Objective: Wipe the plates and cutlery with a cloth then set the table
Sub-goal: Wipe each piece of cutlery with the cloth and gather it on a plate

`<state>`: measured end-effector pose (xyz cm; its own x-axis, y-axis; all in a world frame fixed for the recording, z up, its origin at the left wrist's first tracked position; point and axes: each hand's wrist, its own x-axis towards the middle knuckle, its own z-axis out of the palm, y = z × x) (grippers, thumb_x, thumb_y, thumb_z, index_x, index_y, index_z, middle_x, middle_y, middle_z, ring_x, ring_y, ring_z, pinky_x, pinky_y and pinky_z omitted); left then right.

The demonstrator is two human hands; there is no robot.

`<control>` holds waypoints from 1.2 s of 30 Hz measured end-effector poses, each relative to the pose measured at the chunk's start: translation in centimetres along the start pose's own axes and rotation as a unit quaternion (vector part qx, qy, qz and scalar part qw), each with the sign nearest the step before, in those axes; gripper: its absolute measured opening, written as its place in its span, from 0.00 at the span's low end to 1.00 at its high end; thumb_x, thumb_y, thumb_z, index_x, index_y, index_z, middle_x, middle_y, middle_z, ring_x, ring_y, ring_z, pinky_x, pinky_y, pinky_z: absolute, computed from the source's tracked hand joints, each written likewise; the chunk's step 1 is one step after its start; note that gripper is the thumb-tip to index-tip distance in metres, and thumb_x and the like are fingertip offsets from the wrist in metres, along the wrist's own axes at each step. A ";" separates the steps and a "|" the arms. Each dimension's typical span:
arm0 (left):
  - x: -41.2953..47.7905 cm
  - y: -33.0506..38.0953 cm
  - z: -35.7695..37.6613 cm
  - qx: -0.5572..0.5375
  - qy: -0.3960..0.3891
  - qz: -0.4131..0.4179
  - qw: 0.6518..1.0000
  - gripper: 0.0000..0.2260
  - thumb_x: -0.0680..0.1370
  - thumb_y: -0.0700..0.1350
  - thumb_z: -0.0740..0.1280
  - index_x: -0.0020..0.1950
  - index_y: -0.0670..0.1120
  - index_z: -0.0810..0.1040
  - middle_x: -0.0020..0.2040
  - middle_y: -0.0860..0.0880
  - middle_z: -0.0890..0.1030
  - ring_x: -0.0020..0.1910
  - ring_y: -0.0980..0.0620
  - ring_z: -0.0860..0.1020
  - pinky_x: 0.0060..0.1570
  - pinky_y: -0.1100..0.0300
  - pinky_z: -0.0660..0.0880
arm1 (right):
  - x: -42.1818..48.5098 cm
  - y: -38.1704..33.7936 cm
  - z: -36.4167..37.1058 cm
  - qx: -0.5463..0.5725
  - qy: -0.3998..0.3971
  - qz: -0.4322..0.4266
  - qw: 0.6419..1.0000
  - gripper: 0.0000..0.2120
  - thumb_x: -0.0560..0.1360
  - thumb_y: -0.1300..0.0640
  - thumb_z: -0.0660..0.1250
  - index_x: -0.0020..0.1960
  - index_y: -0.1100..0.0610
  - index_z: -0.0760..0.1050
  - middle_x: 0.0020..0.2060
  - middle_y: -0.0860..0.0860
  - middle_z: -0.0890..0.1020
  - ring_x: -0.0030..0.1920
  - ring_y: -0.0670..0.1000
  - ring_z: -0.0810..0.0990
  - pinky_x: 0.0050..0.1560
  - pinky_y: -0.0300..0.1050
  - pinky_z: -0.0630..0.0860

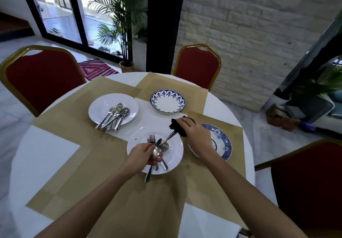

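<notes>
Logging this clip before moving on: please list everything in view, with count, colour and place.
table: one, white, round, centre.
placemats: at least four, tan, overlapping on the table.
white plates: two; one far left, another near centre.
blue-patterned plates: two; one far centre, another at the right.
loose cutlery: several pieces, silver, heaped on the far-left white plate.
held cutlery: a bunch, silver, over the near white plate.
cloth: one, black, round a cutlery handle.
chairs: three, red with gold frames, around the table.
potted palm: one, green, by the glass door.
floor mat: one, pink and blue stripes, beside the palm.
second plant: one, green, far right.
left hand: grips the held cutlery.
right hand: holds the cloth.
</notes>
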<state>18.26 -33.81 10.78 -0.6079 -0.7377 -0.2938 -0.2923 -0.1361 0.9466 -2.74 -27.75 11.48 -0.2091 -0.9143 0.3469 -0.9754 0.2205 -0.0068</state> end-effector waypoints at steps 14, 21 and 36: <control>0.0 -0.3 -1.1 -0.153 -0.027 -0.087 0.984 0.11 0.83 0.41 0.57 0.47 0.41 0.77 0.37 0.46 0.84 0.32 0.57 0.81 0.31 0.66 0.76 | -0.9 -0.6 1.1 -0.042 0.031 -0.073 0.996 0.36 0.65 0.67 0.73 0.71 0.51 0.68 0.66 0.48 0.75 0.40 0.57 0.80 0.21 0.43 0.71; 1.0 1.1 -2.8 -0.367 0.018 -0.102 0.925 0.22 0.79 0.59 0.59 0.49 0.40 0.76 0.42 0.44 0.83 0.34 0.53 0.81 0.31 0.65 0.78 | 0.8 -0.8 -0.4 -0.083 0.058 -0.099 0.990 0.19 0.65 0.61 0.76 0.54 0.53 0.80 0.43 0.49 0.83 0.34 0.54 0.80 0.22 0.39 0.67; 8.2 -0.4 -7.6 -0.343 0.229 -0.155 0.898 0.08 0.80 0.43 0.64 0.42 0.44 0.74 0.31 0.50 0.80 0.29 0.57 0.78 0.28 0.63 0.75 | -0.9 -5.4 3.1 -0.094 -0.025 -0.090 0.991 0.25 0.60 0.65 0.78 0.56 0.54 0.81 0.45 0.49 0.84 0.31 0.54 0.80 0.19 0.40 0.69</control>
<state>19.01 -44.88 8.99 -0.1633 -0.7666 -0.6211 0.2229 -0.6419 0.7337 2.53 -29.22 8.28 -0.0415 -0.9594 0.2790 -0.9678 0.1079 0.2272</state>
